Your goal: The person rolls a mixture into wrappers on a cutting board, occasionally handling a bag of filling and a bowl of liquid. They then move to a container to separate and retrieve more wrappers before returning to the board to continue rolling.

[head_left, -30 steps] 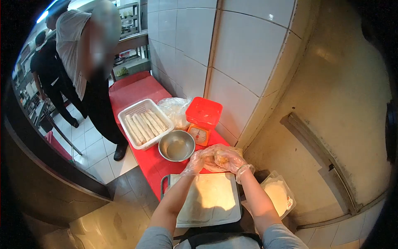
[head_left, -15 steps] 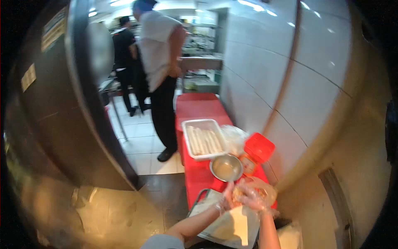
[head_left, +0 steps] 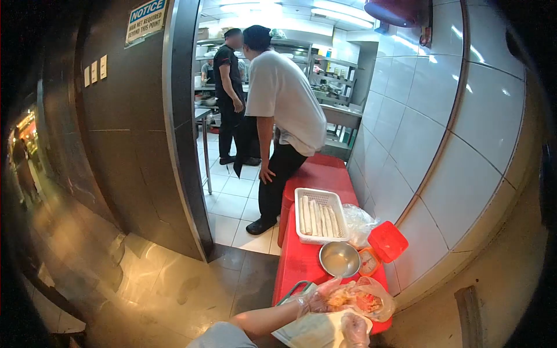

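Note:
My left hand [head_left: 316, 298], in a clear plastic glove, reaches to the left edge of an open plastic bag [head_left: 380, 310] with chopped orange and red filling [head_left: 351, 297]. Its fingers look stretched out beside the filling. Closer to me is my right hand [head_left: 354, 329], also gloved, its fingers curled in at the right side of a pale sheet [head_left: 307, 332] on a green-edged board [head_left: 295, 292]. Whatever lies in those fingers is hidden. A steel bowl [head_left: 340, 259] with a little liquid stands just beyond the bag.
A white basket [head_left: 297, 213] of pale rolls [head_left: 318, 216] sits on the red table [head_left: 293, 261]. Near it are a plastic bag [head_left: 358, 223], an orange scale [head_left: 369, 262] and a red tray [head_left: 388, 241]. A person in white [head_left: 284, 98] leans by the table's far end; tiled wall [head_left: 441, 191] at right.
My right hand has come away from the filling, down toward me over the pale sheet. My left hand stays by the bag. The view has shifted, and the person in white now leans over.

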